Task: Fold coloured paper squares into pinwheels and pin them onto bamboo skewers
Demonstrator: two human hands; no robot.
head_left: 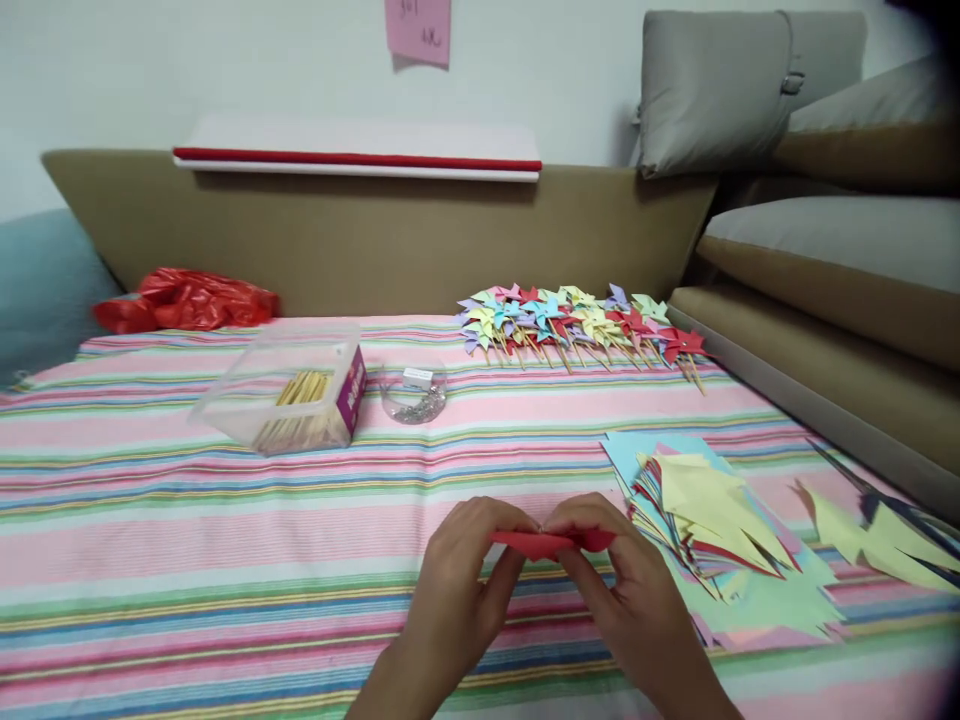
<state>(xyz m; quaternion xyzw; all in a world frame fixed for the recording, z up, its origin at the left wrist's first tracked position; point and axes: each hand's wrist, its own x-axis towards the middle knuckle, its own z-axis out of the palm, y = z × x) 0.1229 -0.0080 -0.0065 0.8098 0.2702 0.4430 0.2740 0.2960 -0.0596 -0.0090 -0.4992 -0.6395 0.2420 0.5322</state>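
Both the left hand point(457, 580) and the right hand point(630, 590) pinch a red paper piece point(551, 543) between fingertips just above the striped tablecloth point(225, 540), held flat between them (the cut paper stack point(705, 520) lies just beside for easy reach).

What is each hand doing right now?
Left hand: closed, pinching the red paper piece.
Right hand: closed, pinching the same red paper piece.

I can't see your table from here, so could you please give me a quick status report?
Both hands, left and right, pinching one red paper piece over the striped cloth. Cut paper stack close on the right. Nothing in the way.
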